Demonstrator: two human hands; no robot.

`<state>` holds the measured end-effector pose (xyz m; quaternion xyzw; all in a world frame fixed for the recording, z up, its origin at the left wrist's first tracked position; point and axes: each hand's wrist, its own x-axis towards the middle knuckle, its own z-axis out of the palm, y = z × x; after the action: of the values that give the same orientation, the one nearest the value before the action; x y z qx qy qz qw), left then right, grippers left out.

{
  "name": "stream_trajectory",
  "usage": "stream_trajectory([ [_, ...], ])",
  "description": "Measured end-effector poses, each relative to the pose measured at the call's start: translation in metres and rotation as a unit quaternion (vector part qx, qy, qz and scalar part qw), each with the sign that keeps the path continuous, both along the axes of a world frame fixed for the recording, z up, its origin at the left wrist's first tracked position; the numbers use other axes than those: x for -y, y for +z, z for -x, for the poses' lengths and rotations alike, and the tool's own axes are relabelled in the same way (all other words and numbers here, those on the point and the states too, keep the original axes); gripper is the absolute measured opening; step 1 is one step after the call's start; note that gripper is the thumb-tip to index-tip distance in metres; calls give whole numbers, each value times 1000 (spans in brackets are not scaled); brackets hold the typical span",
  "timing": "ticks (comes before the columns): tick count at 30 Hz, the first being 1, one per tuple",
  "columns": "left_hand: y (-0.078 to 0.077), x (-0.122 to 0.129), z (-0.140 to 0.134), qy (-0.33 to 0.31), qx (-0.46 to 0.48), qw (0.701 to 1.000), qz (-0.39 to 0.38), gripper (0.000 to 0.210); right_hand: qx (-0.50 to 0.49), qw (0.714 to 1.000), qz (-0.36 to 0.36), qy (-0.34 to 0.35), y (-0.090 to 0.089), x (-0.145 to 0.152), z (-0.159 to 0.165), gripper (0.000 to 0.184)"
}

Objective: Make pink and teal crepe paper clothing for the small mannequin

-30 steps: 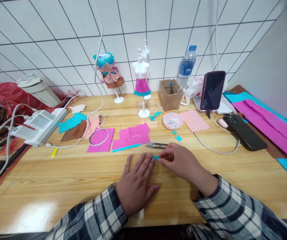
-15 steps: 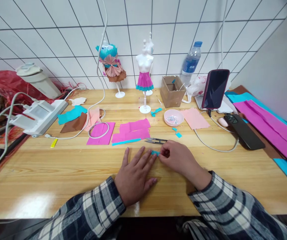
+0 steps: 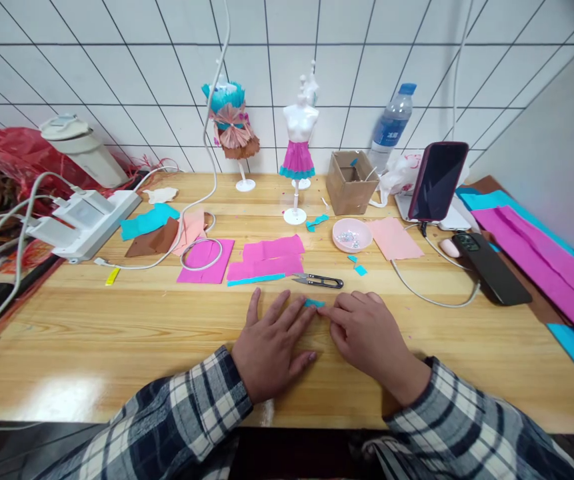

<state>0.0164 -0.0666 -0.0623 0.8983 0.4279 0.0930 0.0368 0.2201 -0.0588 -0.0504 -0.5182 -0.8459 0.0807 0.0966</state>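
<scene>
Flat on the wooden table, my left hand (image 3: 275, 347) has its fingers spread. Its fingertips touch the left end of a small blue crepe paper strip (image 3: 315, 303), partly covered by them. At the strip's right end, my right hand (image 3: 367, 333) presses down with an outstretched index finger. Its other fingers are curled, with nothing visible in them. Just beyond the strip lie black thread snips (image 3: 319, 281), blades pointing left. Magenta paper pieces (image 3: 271, 259) and a narrow blue strip (image 3: 257, 280) lie behind my left hand.
Behind stand a small mannequin (image 3: 299, 147) in a magenta skirt, a dressed mannequin (image 3: 231, 127), a cardboard box (image 3: 349, 187) and a bottle (image 3: 391, 123). A pink bowl (image 3: 351, 236) holds beads. Phones (image 3: 491, 270), long paper sheets (image 3: 547, 267), a power strip (image 3: 97, 223) and cables flank the work area.
My right hand has changed from a pinch beside the strip to a stretched index finger on its end, uncovering the snips' handle. The camera view has shifted slightly.
</scene>
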Motion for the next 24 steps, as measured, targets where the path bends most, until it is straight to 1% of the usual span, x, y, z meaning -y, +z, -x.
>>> stream_trajectory([
  [4,0,0,0,2,2,1000,-10,59,13,1000,-17,-1,-2,2,-3,25],
  [6,0,1,0,1,4,1000,0,60,9,1000,-18,-9,-2,2,-6,23],
  [9,1,0,1,0,12,999,37,60,-8,1000,-5,-23,-2,2,-8,22],
  [12,3,-4,1,7,36,996,78,58,-31,999,-14,-18,-2,0,-6,28],
  [14,5,-10,0,16,53,994,98,53,-42,999,-25,3,-4,-3,-3,31],
  [16,6,-15,-1,25,70,992,107,47,-41,998,-37,18,-6,-8,0,28],
  [20,6,-22,1,53,122,985,106,37,-47,996,-70,19,-9,-17,5,24],
  [22,5,-24,2,78,154,979,109,31,-73,994,-80,18,-9,-22,6,19],
  [24,3,-25,4,104,188,970,116,23,-116,990,-73,12,-7,-25,7,14],
])
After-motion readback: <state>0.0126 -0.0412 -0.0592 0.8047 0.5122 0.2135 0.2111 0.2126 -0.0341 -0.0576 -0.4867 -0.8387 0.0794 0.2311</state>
